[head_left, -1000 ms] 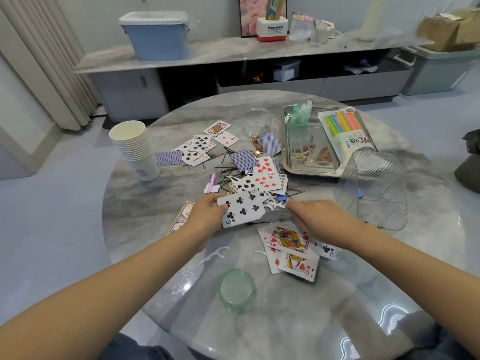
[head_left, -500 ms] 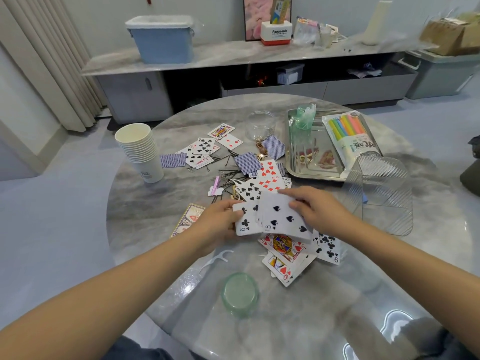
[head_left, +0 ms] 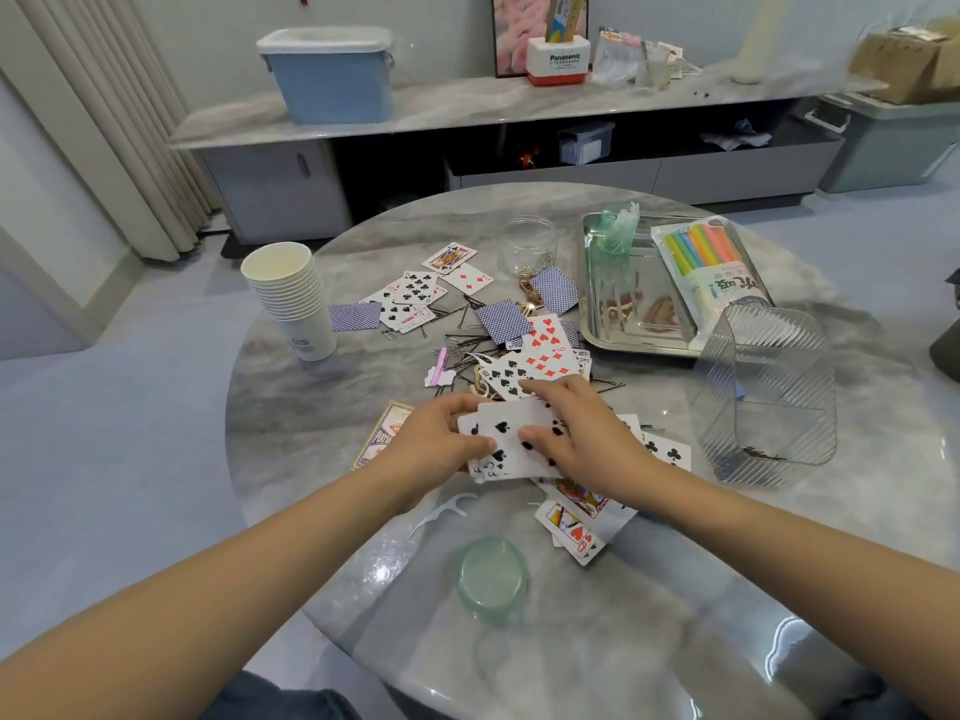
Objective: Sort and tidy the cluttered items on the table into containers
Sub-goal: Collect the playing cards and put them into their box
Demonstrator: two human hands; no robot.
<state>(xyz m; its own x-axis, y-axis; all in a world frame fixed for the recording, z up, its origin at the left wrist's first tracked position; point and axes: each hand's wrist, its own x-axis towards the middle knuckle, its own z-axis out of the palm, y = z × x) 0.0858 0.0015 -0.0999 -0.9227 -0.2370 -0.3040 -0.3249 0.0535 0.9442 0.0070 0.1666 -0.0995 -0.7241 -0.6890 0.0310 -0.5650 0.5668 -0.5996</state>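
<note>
Playing cards lie scattered over the round marble table (head_left: 311, 407), some face up, some showing blue backs (head_left: 503, 320). My left hand (head_left: 441, 444) grips a small stack of spade and club cards (head_left: 506, 441) from the left, thumb on top. My right hand (head_left: 582, 433) pinches the same stack from the right, thumb on the card faces and fingers curled over its far edge. More face cards (head_left: 571, 527) lie just below my hands. Black hairpins (head_left: 462, 350) and a white floss pick (head_left: 447, 511) lie among the cards.
A stack of paper cups (head_left: 291, 298) stands at the left. A steel tray (head_left: 587, 324) with a straw pack (head_left: 711, 267) sits back right, a clear ribbed bin (head_left: 769, 392) in front of it. A green lid (head_left: 491, 576) lies near me, a clear jar (head_left: 530, 244) farther back, and a card box (head_left: 384, 433) beside my left wrist.
My right hand picked a spade card off the table and brought it leftward onto the card in my left hand. Both hands now hold the stack together.
</note>
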